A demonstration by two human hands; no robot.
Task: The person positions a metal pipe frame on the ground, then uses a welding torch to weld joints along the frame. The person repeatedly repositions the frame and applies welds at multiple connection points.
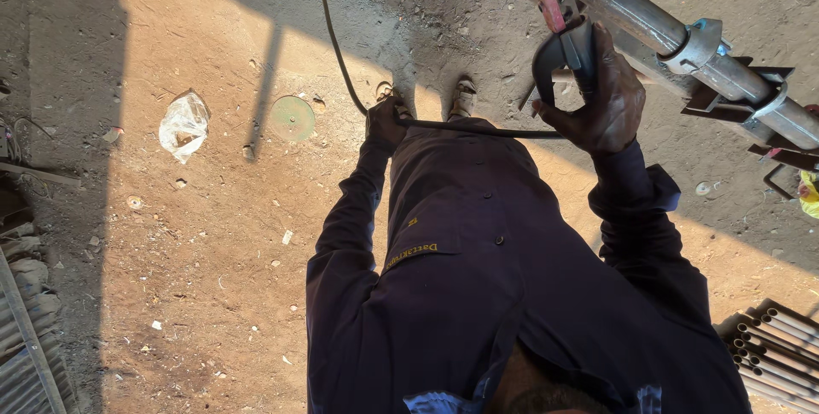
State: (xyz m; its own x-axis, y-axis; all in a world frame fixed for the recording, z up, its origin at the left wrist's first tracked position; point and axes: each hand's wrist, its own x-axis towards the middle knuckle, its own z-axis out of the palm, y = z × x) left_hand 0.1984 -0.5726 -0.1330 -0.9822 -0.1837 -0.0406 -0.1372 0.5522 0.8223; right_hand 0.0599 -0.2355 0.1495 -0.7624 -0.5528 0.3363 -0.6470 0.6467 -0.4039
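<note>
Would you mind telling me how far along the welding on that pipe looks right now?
Done: clamps already sit on the steel pipe. In hand: the right hand grips the electrode holder raised beside the pipe, while the left hand holds the black cable. Left: no arc or spark shows, and whether any weld is finished cannot be told from here.

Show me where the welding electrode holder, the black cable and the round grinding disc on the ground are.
welding electrode holder [570, 49], head view, on its dark grip above the right hand
black cable [334, 47], head view, on its run across the ground
grinding disc [292, 118], head view, on its flat face
</note>
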